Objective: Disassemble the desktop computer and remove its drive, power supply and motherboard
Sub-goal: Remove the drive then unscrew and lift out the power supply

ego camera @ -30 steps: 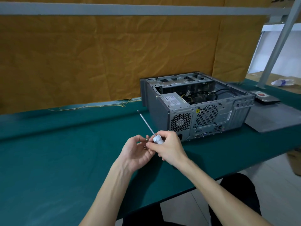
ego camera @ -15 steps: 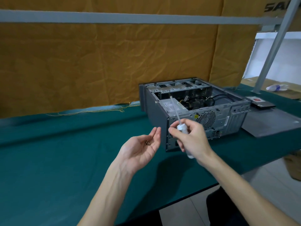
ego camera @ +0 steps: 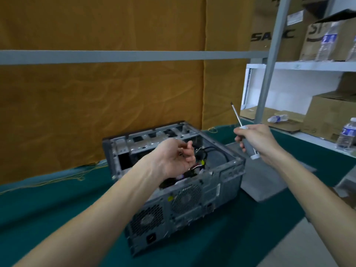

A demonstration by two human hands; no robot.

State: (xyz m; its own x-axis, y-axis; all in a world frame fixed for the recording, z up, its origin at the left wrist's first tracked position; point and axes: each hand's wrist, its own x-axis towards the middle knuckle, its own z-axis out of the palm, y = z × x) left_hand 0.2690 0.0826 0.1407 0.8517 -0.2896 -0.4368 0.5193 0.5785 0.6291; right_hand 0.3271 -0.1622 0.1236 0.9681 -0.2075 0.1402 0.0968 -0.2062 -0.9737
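The open grey computer case [ego camera: 227, 178] lies on its side on the green table [ego camera: 48, 218], its rear fans facing me and black cables [ego camera: 215, 151] showing inside. My left hand [ego camera: 177, 157] hovers palm-up over the open case with fingers curled around small screws [ego camera: 180, 152] in the palm. My right hand [ego camera: 254, 139] grips a white-handled screwdriver [ego camera: 236, 115] to the right of the case, shaft pointing up and away. The power supply under my left forearm is mostly hidden.
The removed grey side panel [ego camera: 264, 182] lies on the table right of the case. A slanted grey post [ego camera: 269, 60] rises behind it. Shelves at right carry cardboard boxes [ego camera: 331, 116] and water bottles [ego camera: 346, 135]. An orange sheet [ego camera: 100, 105] backs the table.
Both hands rose and moved right from in front of the case: the left with its screws is now over the open case, the right carried the screwdriver past the case's right side. The view tilted up.
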